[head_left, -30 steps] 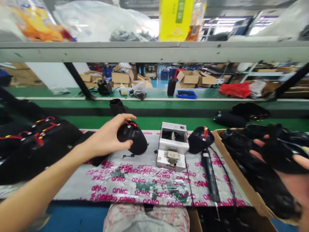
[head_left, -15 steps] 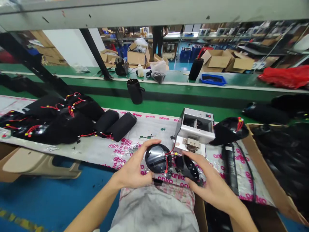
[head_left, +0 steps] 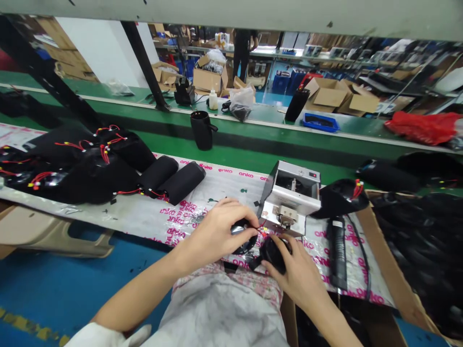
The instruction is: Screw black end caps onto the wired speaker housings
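My left hand [head_left: 224, 229] is closed, with thumb and fingertips pinching thin red wires [head_left: 259, 230] near a small yellow-white connector [head_left: 265, 230]. Beneath its fingers lies a round, glossy black cap [head_left: 246, 246], partly hidden. My right hand [head_left: 302, 272] curls round a black cylindrical piece [head_left: 274, 255], and its fingertips reach close to the connector. Just beyond both hands stands a small metal machine [head_left: 294, 195] with an open top and a red switch.
Black fabric tubes [head_left: 183, 183] with red wires are heaped at the left. At right lie a black handheld tool [head_left: 338, 253] with a cord and a carton [head_left: 392, 260] of black parts. A black cylinder [head_left: 201, 131] stands on the green surface; a person [head_left: 243, 53] stands far behind.
My left hand has moved from the cap's side onto the wires and pinches them. My right hand has moved slightly left, turning the black piece and bringing it closer to the cap.
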A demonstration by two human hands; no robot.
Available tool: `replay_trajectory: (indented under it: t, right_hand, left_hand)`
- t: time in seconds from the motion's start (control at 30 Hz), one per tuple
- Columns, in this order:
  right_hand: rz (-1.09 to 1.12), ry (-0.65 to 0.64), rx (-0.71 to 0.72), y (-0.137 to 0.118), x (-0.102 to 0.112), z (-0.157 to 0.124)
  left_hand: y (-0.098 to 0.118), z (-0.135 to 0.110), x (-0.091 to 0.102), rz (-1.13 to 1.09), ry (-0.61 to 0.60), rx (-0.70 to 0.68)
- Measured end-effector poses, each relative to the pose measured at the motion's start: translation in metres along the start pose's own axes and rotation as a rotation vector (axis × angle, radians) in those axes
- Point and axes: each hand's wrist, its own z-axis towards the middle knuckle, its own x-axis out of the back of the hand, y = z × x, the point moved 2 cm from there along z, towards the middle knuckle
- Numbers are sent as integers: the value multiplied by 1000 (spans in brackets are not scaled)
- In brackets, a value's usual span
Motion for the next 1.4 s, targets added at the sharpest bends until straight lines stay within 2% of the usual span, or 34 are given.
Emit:
replay_trajectory:
  t: [0.07,0.17,0.27,0.33,0.43,0.53,0.7,1.03,1.2,1.4]
  right_hand:
    - [181,-43,-76,3,4,6]
    - [701,-114,-195,7,24,21]
    - [1184,-17,-228,3,51,44]
    - [1344,73,-239,-4,62,61]
    - [1468,114,-265,-17,65,82]
    - [1526,57,-237,-28,62,93]
    - [1521,-10,-115,-33,62,92]
    - [1498,39,-120,-35,52,97]
    - [1533,116,-81,-39,54,96]
    - [1529,119,-86,-42,54,100]
  left_hand:
    - [2,-1,-4,-6,52,21]
    - [2,-3,-11,-50,112,38]
    - [0,-3,-15,-110,127,38]
    - [-2,-3,-16,-133,125,37]
    - [-4,-3,-14,-168,132,58]
    - [-5,-3,-14,-195,136,96]
    - [-6,-3,-15,-200,136,126]
    - [-6,-2,-15,-219,135,129]
    - [-5,-1,-16,-210,139,129]
    - [-5,-1,-16,-205,137,133]
